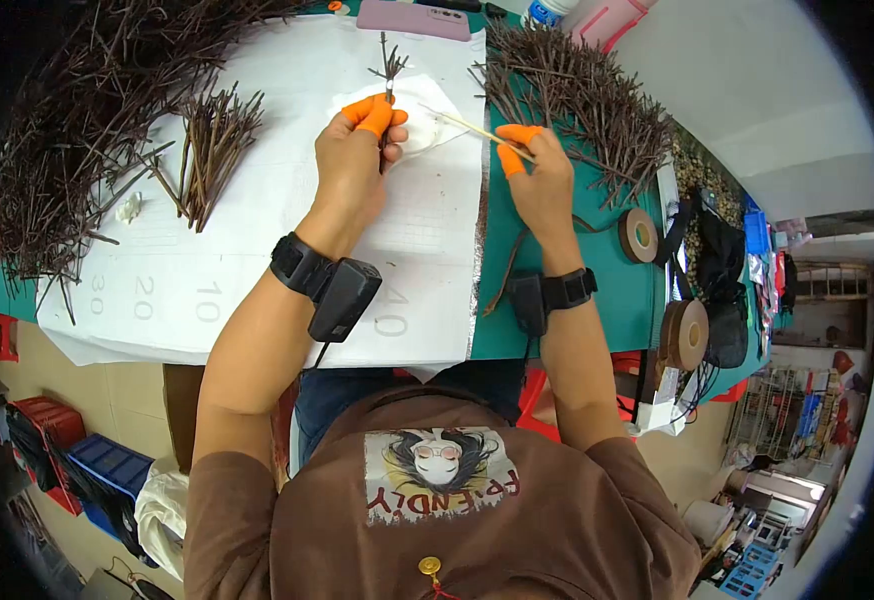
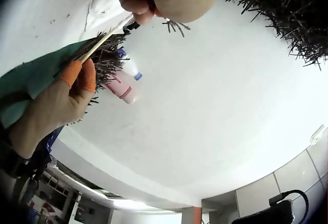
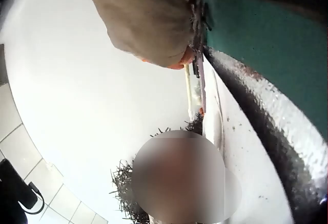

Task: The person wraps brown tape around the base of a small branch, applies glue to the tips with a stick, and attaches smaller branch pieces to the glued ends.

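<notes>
The twig (image 1: 389,62) is pinched upright in the left hand (image 1: 352,160) over the white pad (image 1: 427,125). A thin wooden stick (image 1: 467,125), gripped in the right hand (image 1: 540,180), is pointed across the pad towards it. A small bunch (image 1: 212,150) is laid left of the pad. With large heaps (image 1: 67,130) on both sides, most of the work is judged undone.

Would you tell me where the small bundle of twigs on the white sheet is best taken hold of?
The bundle of twigs is probably best gripped at its narrow near end, coming from the person's side: the stems converge there and fan apart farther away.
</notes>
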{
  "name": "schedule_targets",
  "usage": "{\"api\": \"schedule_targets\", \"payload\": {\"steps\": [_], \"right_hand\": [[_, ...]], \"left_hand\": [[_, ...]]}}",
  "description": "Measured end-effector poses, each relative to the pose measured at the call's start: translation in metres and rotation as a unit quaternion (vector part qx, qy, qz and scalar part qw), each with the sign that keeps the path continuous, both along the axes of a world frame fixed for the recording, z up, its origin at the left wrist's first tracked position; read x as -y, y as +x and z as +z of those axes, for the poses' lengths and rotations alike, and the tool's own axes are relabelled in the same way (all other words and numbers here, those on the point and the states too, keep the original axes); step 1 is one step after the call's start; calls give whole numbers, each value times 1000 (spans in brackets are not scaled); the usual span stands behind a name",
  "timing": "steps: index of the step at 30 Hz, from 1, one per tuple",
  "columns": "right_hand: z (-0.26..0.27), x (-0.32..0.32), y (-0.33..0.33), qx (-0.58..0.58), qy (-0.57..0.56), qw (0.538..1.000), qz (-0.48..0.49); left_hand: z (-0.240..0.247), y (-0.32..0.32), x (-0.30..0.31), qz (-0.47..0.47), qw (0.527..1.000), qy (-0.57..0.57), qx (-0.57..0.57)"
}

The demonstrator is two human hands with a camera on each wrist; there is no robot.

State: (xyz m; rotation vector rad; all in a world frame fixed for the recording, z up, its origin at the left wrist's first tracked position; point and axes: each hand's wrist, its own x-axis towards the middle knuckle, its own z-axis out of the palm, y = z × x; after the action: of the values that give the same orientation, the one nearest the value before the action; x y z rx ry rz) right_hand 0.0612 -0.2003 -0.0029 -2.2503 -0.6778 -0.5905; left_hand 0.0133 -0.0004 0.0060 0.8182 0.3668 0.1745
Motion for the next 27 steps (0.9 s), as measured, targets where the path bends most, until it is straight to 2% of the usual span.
{"api": "schedule_targets", "payload": {"steps": [2, 5, 8, 11, 12, 16, 19, 20, 23, 26, 27], "right_hand": [[-7, 0, 5, 33, -39, 999, 16], [-7, -3, 3, 65, -32, 997, 28], [7, -2, 3, 99, 59, 993, 8], [29, 7, -12, 13, 130, 991, -35], [38, 11, -17, 0, 130, 991, -9], [55, 35, -48, -6, -106, 984, 140], [58, 45, -82, -50, -227, 950, 207], [59, 45, -93, -60, -256, 944, 199], [45, 46, -101, 25, -252, 950, 185], [37, 42, -93, -51, -86, 971, 218], [37, 38, -91, -112, -19, 976, 188]], "left_hand": [[0, 0, 1, -4, 1000, 2, 3], [-1, -1, 1, -4, 1000, 12, 1], [-3, 0, -1, 0, 1000, 30, 8], [-6, 3, 0, -4, 999, 42, 20], [-6, 2, 0, -6, 999, 45, 24], [-3, 1, 0, -15, 998, 65, 17], [0, 2, 2, -20, 997, 74, 5], [1, 1, 3, -23, 997, 78, -1], [-2, -1, 7, -61, 993, 100, 15], [-10, 2, 10, -106, 986, 119, 59], [-6, -1, 13, -104, 988, 105, 54]]}}
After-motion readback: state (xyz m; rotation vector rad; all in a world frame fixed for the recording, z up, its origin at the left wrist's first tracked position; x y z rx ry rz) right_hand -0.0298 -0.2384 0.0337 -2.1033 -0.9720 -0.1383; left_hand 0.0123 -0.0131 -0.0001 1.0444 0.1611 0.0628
